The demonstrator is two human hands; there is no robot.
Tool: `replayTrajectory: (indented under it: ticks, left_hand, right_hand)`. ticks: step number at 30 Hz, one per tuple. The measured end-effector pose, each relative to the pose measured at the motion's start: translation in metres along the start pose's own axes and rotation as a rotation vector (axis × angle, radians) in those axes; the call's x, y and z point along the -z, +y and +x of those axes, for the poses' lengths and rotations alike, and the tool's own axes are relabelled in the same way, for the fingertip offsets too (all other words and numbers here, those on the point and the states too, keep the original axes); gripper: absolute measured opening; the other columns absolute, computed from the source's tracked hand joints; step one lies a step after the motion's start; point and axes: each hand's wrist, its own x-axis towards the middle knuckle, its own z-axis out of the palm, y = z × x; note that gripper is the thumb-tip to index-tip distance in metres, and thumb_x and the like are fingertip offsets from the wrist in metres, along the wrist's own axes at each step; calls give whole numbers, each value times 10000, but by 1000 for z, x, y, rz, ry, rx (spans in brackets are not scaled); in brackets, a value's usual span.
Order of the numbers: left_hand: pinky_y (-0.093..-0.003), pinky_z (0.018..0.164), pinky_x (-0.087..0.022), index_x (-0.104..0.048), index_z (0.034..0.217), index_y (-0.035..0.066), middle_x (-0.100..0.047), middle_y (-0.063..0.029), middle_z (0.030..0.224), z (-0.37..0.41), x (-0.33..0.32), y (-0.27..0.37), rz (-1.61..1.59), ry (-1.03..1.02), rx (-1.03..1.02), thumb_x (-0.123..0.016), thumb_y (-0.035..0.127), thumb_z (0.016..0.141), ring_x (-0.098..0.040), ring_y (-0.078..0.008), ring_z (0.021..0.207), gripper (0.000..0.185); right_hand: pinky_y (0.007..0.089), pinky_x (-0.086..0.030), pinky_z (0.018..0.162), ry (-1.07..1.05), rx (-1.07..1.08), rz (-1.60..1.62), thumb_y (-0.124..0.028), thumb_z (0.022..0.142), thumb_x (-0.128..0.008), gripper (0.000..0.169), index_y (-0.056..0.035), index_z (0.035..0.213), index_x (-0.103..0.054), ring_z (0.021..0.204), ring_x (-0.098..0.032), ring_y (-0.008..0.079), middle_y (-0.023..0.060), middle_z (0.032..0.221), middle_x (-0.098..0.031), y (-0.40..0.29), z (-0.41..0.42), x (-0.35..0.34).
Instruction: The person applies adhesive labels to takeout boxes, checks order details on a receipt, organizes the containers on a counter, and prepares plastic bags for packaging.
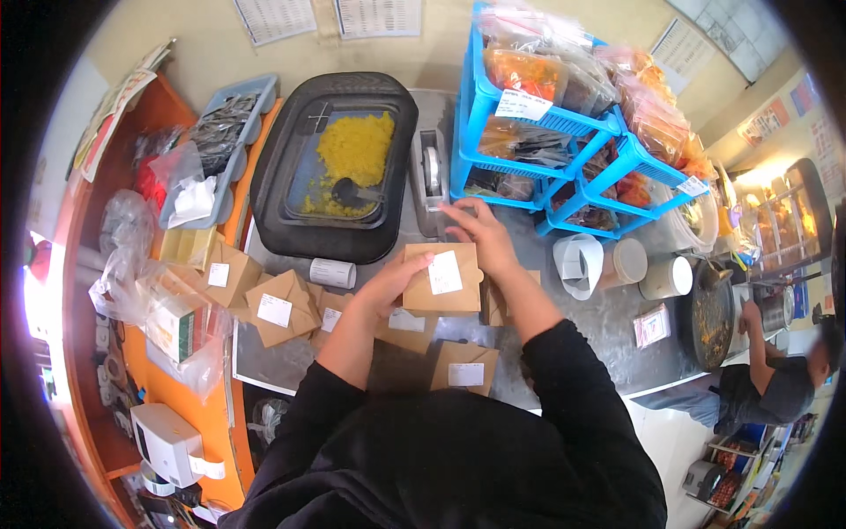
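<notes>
A brown kraft cardboard box (441,296) with a white label bearing writing is gripped by my left hand (394,281), its thumb on the top face. My right hand (486,235) reaches past the box's far right corner. Its fingers are spread, the fingertips at the near end of a grey tape dispenser (430,175). Whether they touch the tape cannot be made out. More labelled kraft boxes stand around: one box (464,367) close to my body, another box (283,307) to the left, and one box (496,301) partly hidden behind my right forearm.
A black-rimmed tray (268,198) holds yellow crumbly food and a dark scoop. Blue stacked racks (466,135) with bagged food rise at the back right. A paper roll (332,273), lidded tubs (624,262) and a large pan (708,317) are on the metal table. A person (770,387) works at right.
</notes>
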Motion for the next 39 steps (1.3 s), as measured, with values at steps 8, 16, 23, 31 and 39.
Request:
replayTrajectory:
  ticks: [8,16,23,31,39]
  left_hand:
    - [-370,752,-517,-446,1263,98,-596,-87,1097,9,7,-4,-26,85,113,-533,420,878,-605,-191,961,510]
    - [-442,803,-497,-497,1240,136,-601,-72,1125,14,10,-1,-162,40,184,-535,479,853,-604,-214,983,519]
    - [-498,780,-511,-451,1294,107,-590,-110,1142,4,1,21,-435,-82,-57,-484,442,889,-607,-274,986,527]
    - [-400,876,-481,-459,1250,71,-576,-87,1154,10,-51,3,-179,13,-94,-449,421,929,-592,-215,1028,475]
    - [-447,918,-409,-269,1287,-79,-355,-249,1289,65,-110,-81,333,214,-223,-527,551,846,-390,-325,1213,811]
  right_hand:
    - [334,-475,583,-1,-30,78,-104,717,-679,221,-220,904,-703,672,-605,225,19,796,-573,37,-3,-38]
    - [357,-484,705,-313,-88,-264,-91,700,-649,206,-180,880,-696,836,-602,256,52,895,-589,31,-3,-22]
    - [299,-463,792,-369,-176,552,-9,787,-615,179,-57,947,-679,889,-592,187,49,956,-602,18,-17,5]
    - [301,-460,771,-59,-481,302,-65,850,-583,142,-24,952,-673,869,-589,175,77,940,-614,-22,-91,93]
    - [317,-471,754,179,-825,94,-193,863,-584,338,-38,1163,-571,881,-613,238,152,1036,-613,-27,-182,141]
